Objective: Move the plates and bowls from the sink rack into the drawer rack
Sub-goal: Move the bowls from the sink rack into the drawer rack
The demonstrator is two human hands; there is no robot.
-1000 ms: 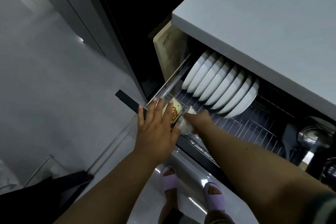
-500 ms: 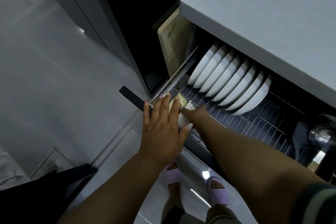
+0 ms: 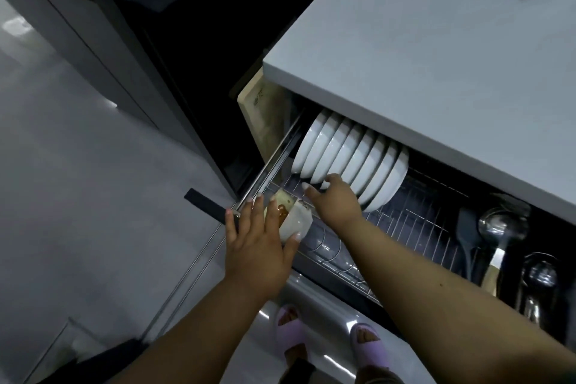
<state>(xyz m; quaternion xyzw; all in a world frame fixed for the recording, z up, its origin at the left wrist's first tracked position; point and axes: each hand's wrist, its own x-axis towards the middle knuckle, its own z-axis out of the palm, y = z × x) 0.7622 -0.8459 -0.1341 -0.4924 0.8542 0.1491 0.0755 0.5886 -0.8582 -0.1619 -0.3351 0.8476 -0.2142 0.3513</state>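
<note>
The wire drawer rack (image 3: 420,215) is pulled out under the counter. A row of several white bowls (image 3: 352,153) stands on edge at its back left. A small cream bowl with an orange pattern (image 3: 296,218) lies tilted at the rack's front-left corner. My left hand (image 3: 258,252) rests on it with straight, spread fingers, the thumb along its near side. My right hand (image 3: 336,199) hovers just right of that bowl, in front of the white bowls, fingers stretched leftward and holding nothing.
The grey counter (image 3: 436,40) overhangs the drawer. A wooden cutting board (image 3: 261,109) stands left of the rack. Ladles (image 3: 498,227) and a dark spatula (image 3: 464,227) fill the right section. Clear glassware (image 3: 324,243) lies along the front. A black handle (image 3: 205,204) juts left; my slippered feet (image 3: 293,327) are below.
My right hand has let go of the small patterned bowl and drawn back toward the white bowls. My left hand stays on the bowl. The view has shifted.
</note>
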